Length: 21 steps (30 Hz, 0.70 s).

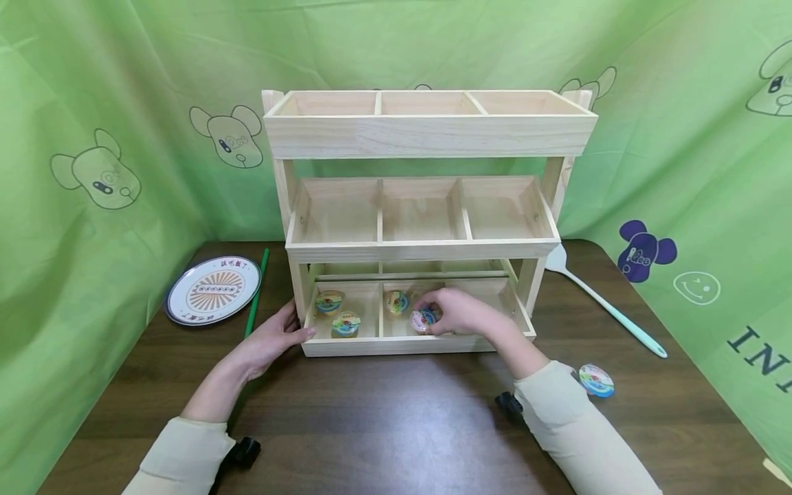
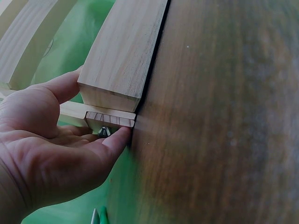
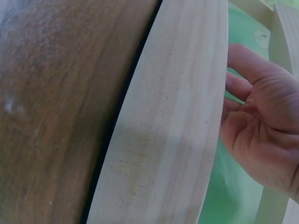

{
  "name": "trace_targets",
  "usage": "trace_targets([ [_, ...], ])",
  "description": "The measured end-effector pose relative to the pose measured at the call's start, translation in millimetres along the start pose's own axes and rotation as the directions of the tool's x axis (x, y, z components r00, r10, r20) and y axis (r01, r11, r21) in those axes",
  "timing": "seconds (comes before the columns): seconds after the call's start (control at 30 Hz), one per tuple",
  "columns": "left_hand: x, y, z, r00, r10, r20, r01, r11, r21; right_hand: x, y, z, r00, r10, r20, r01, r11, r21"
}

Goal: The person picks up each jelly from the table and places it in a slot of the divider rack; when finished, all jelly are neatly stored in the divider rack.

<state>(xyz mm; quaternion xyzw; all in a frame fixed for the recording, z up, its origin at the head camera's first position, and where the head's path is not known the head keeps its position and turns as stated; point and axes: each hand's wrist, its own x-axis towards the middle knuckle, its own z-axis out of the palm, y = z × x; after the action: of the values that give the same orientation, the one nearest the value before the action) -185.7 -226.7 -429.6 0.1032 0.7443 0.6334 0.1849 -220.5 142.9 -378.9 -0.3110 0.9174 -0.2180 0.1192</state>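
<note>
A three-tier wooden rack (image 1: 433,136) stands on the table, each tier split into three compartments. My left hand (image 1: 271,342) grips the front left corner of the bottom tier; in the left wrist view, the thumb lies on the front board and the fingers bend around the side. In the bottom middle compartment my right hand (image 1: 460,313) pinches a jelly cup (image 1: 422,320) with a pink and blue lid. Beside it sits a yellow jelly cup (image 1: 397,302). Two more, one behind (image 1: 329,301) the other, share the bottom left compartment. The right wrist view hides the held cup behind the front board.
Another jelly cup (image 1: 597,380) lies on the table by the right sleeve. A white plate (image 1: 214,290) with a dark rim and a green stick (image 1: 256,292) lie left of the rack. On the right is a pale spatula (image 1: 609,302). A green curtain (image 1: 396,41) surrounds the table.
</note>
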Motion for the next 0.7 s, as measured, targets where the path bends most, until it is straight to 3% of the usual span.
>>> trace_targets([
  [0.13, -0.4, -1.4, -0.2, 1.0, -0.007, -0.004, 0.007, 1.0, -0.003, -8.8, 0.4, -4.7, 0.999, 0.005, -0.052, -0.006, 1.0, -0.001],
  [0.5, 1.1, -2.8, -1.7, 1.0, -0.017, 0.006, 0.017, 1.0, 0.009, -57.9, 25.7, -14.6, 0.971, 0.004, -0.239, 0.037, 0.986, 0.164],
  [0.7, 1.0, -1.9, -2.3, 1.0, -0.022, 0.007, 0.022, 1.0, 0.011, -87.1, 40.4, -23.7, 0.963, 0.108, -0.247, -0.013, 0.934, 0.357],
])
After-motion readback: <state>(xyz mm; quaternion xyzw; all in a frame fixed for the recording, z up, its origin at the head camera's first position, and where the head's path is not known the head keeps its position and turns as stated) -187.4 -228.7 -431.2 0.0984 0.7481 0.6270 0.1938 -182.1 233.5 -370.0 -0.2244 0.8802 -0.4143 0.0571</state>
